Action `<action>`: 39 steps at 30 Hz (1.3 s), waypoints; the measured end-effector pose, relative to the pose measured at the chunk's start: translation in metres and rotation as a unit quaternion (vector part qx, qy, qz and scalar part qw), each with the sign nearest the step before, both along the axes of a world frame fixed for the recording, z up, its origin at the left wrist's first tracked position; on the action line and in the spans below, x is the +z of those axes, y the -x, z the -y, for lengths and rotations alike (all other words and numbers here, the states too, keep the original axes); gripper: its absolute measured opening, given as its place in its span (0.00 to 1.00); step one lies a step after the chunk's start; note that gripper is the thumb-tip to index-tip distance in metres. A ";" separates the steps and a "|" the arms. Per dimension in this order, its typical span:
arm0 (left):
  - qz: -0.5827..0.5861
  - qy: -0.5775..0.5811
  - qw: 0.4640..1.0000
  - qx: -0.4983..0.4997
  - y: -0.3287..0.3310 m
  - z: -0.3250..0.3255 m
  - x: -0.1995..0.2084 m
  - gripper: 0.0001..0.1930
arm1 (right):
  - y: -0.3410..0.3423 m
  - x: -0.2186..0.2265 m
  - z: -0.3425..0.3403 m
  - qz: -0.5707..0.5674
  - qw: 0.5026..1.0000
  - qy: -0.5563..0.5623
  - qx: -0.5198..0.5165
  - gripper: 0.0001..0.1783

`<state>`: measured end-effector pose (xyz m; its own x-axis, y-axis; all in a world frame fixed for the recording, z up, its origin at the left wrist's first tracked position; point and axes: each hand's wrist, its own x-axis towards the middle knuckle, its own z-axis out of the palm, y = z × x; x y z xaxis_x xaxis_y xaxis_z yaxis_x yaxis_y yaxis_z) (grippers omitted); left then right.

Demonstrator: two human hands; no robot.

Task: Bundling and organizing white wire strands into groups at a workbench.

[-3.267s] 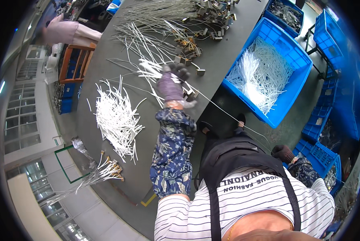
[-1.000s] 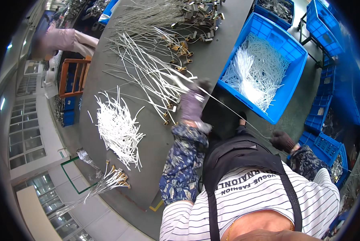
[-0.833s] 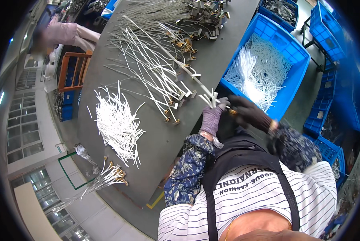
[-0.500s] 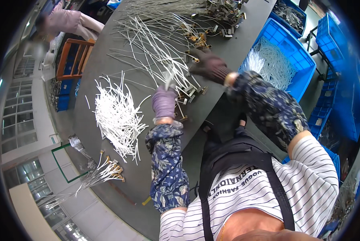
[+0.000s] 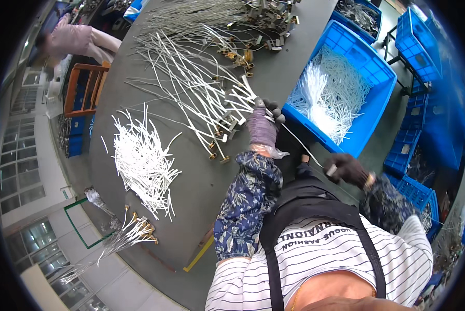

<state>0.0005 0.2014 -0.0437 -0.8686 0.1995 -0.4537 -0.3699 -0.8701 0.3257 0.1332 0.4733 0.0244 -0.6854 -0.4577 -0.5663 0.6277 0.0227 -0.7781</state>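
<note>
My left hand (image 5: 263,124), in a purple glove with dark fingertips, is closed near the table's edge. Short white tubes (image 5: 247,88) stick out from its fingers. A thin pale wire (image 5: 301,141) stretches from this hand to my right hand (image 5: 349,170), which wears a dark glove and is closed on the wire's end, off the table. A small light-coloured piece (image 5: 332,169) shows at those fingers. Beside my left hand lie wires in white tubes (image 5: 191,98), with metal-and-brass end pieces (image 5: 219,137). A heap of loose white tubes (image 5: 141,160) lies to the left.
More wires with block-like ends (image 5: 271,23) cover the far part of the grey table (image 5: 196,192). Right of it stands a blue crate (image 5: 369,72) holding pale wires. A wire bundle (image 5: 134,230) lies at the near left. Another person (image 5: 79,39) is beyond an orange chair (image 5: 84,90).
My left hand has moved right, to the table's edge. My right hand has left the wires on the table and come back toward my body, with a wire now stretched between both hands.
</note>
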 end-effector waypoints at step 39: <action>0.022 0.267 0.956 0.117 0.082 0.013 0.058 0.13 | -0.152 -0.050 -0.136 0.227 0.925 -0.272 -0.141 0.05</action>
<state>-0.0814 0.1888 0.0144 -0.8391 -0.2685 -0.4730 -0.2078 -0.6454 0.7350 0.2849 0.6092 -0.0255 -0.3697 0.1391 -0.9187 0.9272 0.1194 -0.3550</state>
